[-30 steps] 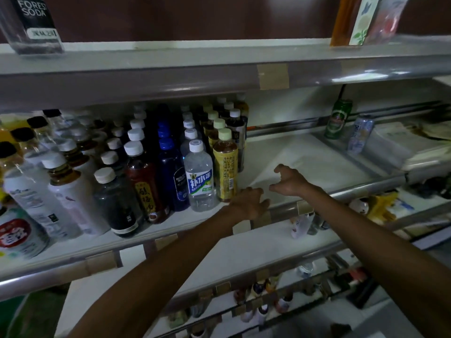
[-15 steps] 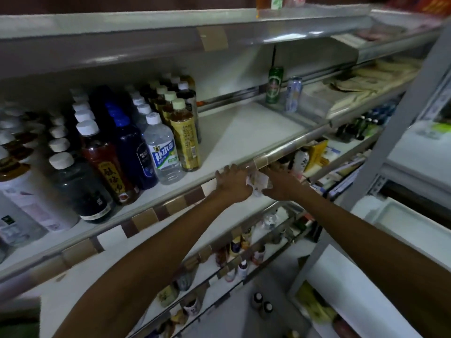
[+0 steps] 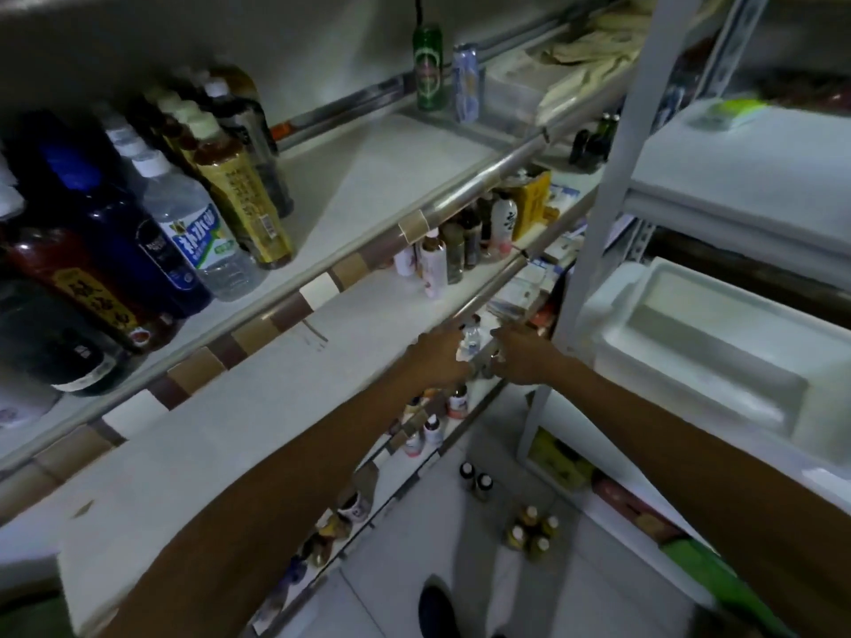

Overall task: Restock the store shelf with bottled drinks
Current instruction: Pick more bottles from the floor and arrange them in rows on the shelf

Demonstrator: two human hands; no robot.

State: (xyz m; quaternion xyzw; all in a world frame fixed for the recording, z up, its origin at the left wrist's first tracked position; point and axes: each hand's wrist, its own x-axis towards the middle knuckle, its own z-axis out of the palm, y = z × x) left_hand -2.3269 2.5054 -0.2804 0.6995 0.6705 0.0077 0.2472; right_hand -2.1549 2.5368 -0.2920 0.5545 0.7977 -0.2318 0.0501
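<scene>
Shelving fills the left of the view: white boards fronted by metal rails, dimly lit and partly blurred.

1. Top shelf: bare across its middle. Bottle rows are packed along its left end, upright, running front to back. The front of the rows shows a tea bottle with a yellow label, then a water bottle with a blue label just beside it, then darker bottles further left.
2. Middle shelf: bare at the left and centre. Small bottles stand grouped at its right end, under the top rail.
3. Foam box: white, open side up, on the rack to the right.
4. Post: grey, upright, between the shelving and the foam box.
5. Floor: pale. A bottle cluster stands on it, with a bottle pair near it. A dark shoe shows at the bottom edge.
6. Green can and silver can: upright, side by side at the back of the top shelf, well apart from the bottle rows.
7. Left hand and right hand: both arms reach forward, and the hands are level with each other at the middle shelf's rail.
8. Clear bottle: small, upright, between my two hands at that rail. My left fingertips look to be against it. The frame is too blurred to show whether either hand closes round it, so I cannot tell the grip of either.
</scene>
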